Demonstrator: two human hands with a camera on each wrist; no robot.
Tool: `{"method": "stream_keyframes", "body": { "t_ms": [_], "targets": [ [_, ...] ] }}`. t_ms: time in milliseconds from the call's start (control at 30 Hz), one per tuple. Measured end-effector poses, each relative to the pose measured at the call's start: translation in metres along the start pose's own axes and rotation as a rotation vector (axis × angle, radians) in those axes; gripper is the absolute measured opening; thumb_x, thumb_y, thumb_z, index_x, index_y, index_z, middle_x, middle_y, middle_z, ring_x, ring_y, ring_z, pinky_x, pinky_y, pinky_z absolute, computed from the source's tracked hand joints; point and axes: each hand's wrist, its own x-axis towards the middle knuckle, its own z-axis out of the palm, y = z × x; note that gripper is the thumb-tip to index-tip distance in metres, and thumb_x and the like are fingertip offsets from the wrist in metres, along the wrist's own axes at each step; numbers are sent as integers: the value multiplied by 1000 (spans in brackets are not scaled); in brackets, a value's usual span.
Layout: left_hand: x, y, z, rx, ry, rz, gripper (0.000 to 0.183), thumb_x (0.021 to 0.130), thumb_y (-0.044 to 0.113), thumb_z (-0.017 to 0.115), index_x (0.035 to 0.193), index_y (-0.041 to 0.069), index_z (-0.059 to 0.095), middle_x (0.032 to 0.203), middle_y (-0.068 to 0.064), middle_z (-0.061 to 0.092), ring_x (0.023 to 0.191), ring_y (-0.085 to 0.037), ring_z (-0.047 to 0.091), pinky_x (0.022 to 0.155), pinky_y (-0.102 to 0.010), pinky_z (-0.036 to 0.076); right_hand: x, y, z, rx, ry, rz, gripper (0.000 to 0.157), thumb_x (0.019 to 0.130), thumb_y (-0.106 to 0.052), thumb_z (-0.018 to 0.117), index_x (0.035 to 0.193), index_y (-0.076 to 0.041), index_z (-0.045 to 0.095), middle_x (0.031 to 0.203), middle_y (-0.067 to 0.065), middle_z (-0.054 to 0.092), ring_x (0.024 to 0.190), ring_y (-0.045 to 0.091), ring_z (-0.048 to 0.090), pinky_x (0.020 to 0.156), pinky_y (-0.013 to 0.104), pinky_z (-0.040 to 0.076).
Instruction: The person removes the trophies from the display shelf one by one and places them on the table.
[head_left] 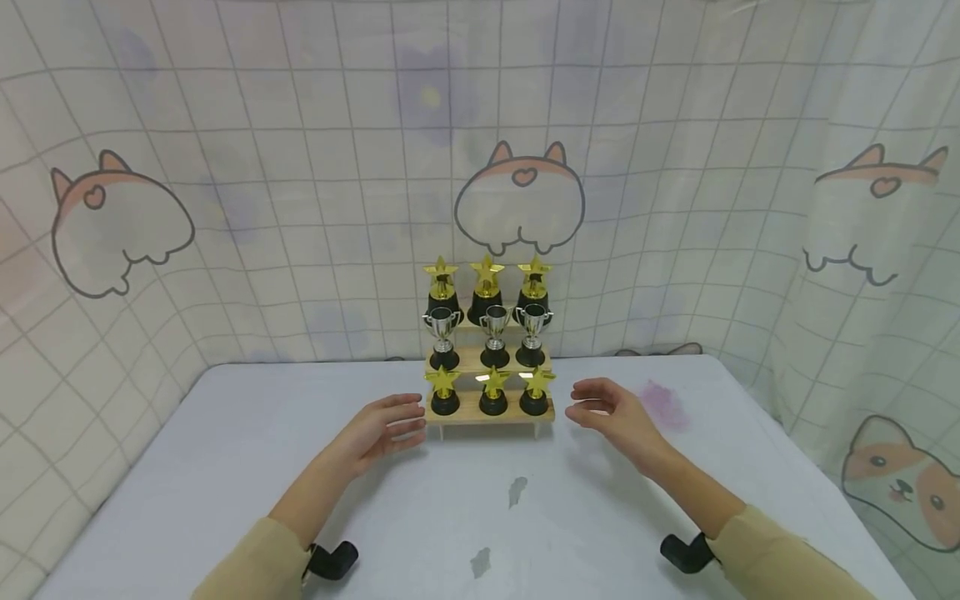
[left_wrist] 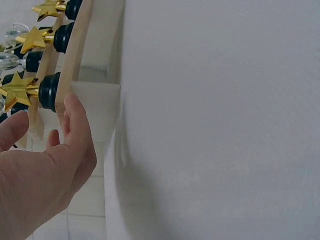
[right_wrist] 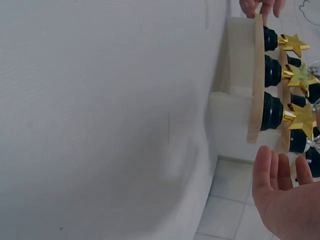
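Observation:
A three-tier wooden stand [head_left: 491, 419] holds small trophies in rows of three. Gold star trophies [head_left: 445, 404] on black bases fill the front and back tiers, and silver two-handled cups [head_left: 495, 321] line the middle one. My left hand [head_left: 386, 429] is at the stand's left end, its fingers relaxed. In the left wrist view, a fingertip [left_wrist: 72, 102] meets the end of the front board [left_wrist: 75, 55]. On the right side, my right hand [head_left: 615, 417] faces the stand with loosely bent fingers and a small gap, holding nothing.
The stand is near the back edge of a white-covered table [head_left: 300, 433]. Grey patches [head_left: 517, 492] mark the cloth in front of it. A checked curtain [head_left: 337, 208] with dog drawings encloses the back and sides. Each wrist carries a black device [head_left: 333, 561].

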Motion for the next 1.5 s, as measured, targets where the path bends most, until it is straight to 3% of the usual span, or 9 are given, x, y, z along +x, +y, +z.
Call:
{"method": "stream_keyframes", "body": {
  "t_ms": [233,467,767,1000,1500],
  "targets": [
    [4,-2,3,29,50,-9,52,105,7,58,152,-5,40,136,-22,54,113,-25,62,104,-43,52,10,-1,17,-68,50,-46,46,92,-17,80,131,-3,60,127,13,63,118,29,62,93,31,56],
    [13,-5,2,52,16,19,53,104,-2,53,153,-6,35,141,-28,53,110,-23,64,105,-42,52,22,-4,29,-64,79,-61,44,91,-13,80,130,-1,62,129,18,63,119,31,61,95,34,56],
    [21,-9,5,63,17,33,53,102,-3,56,151,-11,36,138,-28,53,106,-21,65,101,-37,54,30,-11,43,-91,99,-71,46,91,-10,79,131,4,61,124,20,65,120,38,59,97,40,57],
    [23,-10,6,65,18,37,53,102,-4,57,150,-13,36,135,-28,55,104,-21,66,98,-36,56,36,-9,52,-172,131,-52,38,89,-11,81,124,-3,65,119,15,67,114,31,63,96,40,57],
    [21,-11,10,47,12,36,55,102,-5,57,151,-14,34,133,-27,53,100,-20,66,95,-34,58,39,-4,57,-292,153,-27,46,89,-12,81,130,-3,64,116,13,68,96,25,65,85,38,60]
  ]
}}
